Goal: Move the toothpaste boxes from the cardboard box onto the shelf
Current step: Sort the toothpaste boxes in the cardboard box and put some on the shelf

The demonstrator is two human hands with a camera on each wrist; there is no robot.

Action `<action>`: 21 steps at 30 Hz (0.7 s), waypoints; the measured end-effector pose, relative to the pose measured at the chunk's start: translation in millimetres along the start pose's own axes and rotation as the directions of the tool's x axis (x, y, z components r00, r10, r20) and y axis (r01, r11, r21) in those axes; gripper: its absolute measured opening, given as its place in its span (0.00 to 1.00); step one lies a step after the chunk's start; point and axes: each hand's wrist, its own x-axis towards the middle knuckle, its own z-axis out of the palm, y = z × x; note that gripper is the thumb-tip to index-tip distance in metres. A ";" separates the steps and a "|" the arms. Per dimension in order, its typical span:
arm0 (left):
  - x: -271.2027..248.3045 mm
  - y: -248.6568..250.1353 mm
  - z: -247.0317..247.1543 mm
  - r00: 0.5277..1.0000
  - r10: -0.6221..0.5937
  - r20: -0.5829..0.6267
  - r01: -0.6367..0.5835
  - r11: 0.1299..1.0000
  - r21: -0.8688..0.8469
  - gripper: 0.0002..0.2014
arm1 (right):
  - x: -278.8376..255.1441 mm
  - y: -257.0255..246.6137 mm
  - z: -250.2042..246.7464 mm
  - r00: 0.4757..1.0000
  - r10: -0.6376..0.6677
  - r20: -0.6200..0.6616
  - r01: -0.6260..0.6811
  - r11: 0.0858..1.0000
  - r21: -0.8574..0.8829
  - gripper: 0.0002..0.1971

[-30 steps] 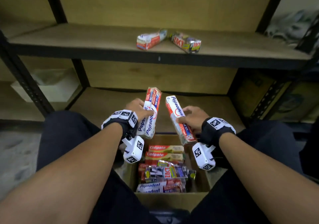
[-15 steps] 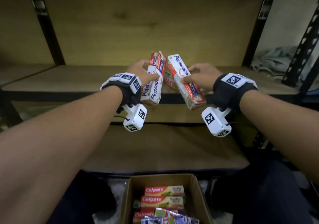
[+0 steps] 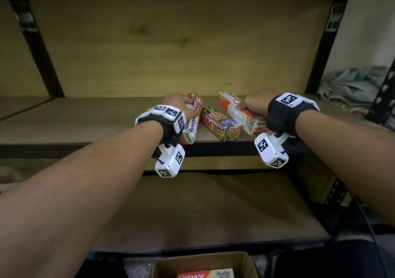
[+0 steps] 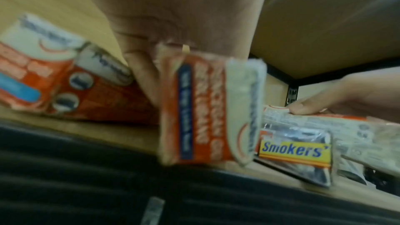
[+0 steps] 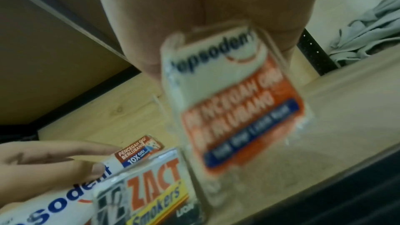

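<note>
The left hand (image 3: 180,106) is gripping a Pepsodent pack (image 3: 192,123) with curled fingers, the pack running from under the palm toward the front edge of the shelf (image 3: 85,123). The right hand (image 3: 255,106) is clasping a second Pepsodent pack (image 3: 239,115) the same way, its length angling forward beneath the palm. A Zact box (image 3: 221,125) is lying on the shelf between them, and a Colgate box (image 3: 205,274) is sitting in the cardboard box (image 3: 245,262) below.
</note>
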 end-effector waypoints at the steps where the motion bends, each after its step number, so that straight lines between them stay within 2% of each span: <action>1: 2.9 -3.6 5.2 1.000 -0.006 -0.014 0.006 1.000 -0.012 0.22 | 4.3 -0.9 2.4 1.000 0.008 -0.001 -0.008 1.000 -0.009 0.15; 4: 9.5 -12.7 14.5 0.998 -0.019 -0.055 0.018 0.999 -0.029 0.22 | 13.7 -4.9 13.2 1.000 0.012 0.009 -0.011 0.995 -0.096 0.19; 9: 18.1 -18.4 22.2 0.993 -0.053 -0.102 0.049 0.998 -0.042 0.16 | 21.5 -13.6 35.6 0.999 0.011 0.035 -0.009 0.998 -0.059 0.14; 12: 22.0 -22.1 19.0 0.994 -0.081 -0.073 0.077 0.996 -0.054 0.15 | 25.4 -16.4 43.6 0.998 -0.009 0.055 0.013 0.998 -0.063 0.17; 17: 19.9 -23.5 12.3 0.999 -0.049 -0.008 0.049 0.998 -0.031 0.13 | 13.1 -16.0 39.6 0.997 -0.078 0.025 0.079 0.995 -0.062 0.17; 21: 6.7 -13.4 6.1 0.998 -0.052 -0.022 0.052 0.999 0.006 0.02 | -5.3 -7.3 33.4 0.993 -0.117 -0.027 0.118 0.993 0.018 0.16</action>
